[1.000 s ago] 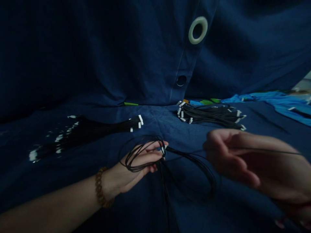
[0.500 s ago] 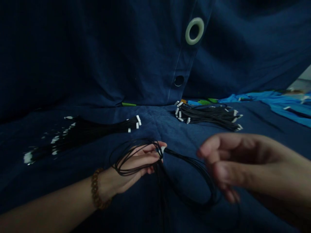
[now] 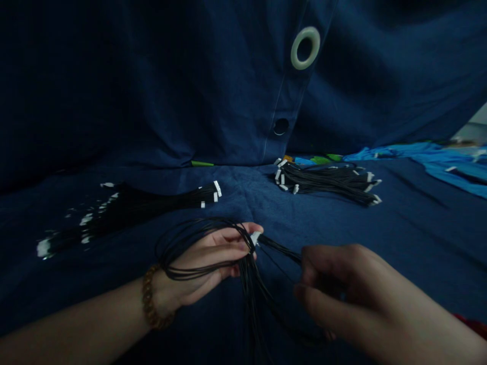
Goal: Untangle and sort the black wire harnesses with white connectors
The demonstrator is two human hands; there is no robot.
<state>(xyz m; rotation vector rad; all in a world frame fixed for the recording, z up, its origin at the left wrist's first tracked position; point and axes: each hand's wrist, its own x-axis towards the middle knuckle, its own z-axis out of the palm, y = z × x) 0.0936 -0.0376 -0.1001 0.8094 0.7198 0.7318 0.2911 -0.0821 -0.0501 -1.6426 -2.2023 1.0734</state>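
Note:
My left hand (image 3: pixel 218 253), with a beaded bracelet (image 3: pixel 150 299) at its wrist, pinches a bundle of thin black wires (image 3: pixel 249 289) between thumb and fingers. A white connector (image 3: pixel 255 238) sticks out at the fingertips. Several loops of wire arch back over that hand, and more strands hang down below it. On the right, my right hand (image 3: pixel 338 289) is closed around black wires that run from the connector. Its fingertips are partly hidden and dim.
Behind my hands on the dark blue cloth (image 3: pixel 243 185) lie two piles of black wires with white connectors, a left pile (image 3: pixel 152 202) and a right pile (image 3: pixel 323 177). Light blue material (image 3: pixel 449 157) lies at far right. A blue curtain with a ring eyelet (image 3: pixel 293 48) hangs behind.
My right hand has moved left and down and closed on the wires, where its fingers were apart before. The loops over my left hand have grown wider toward the wrist.

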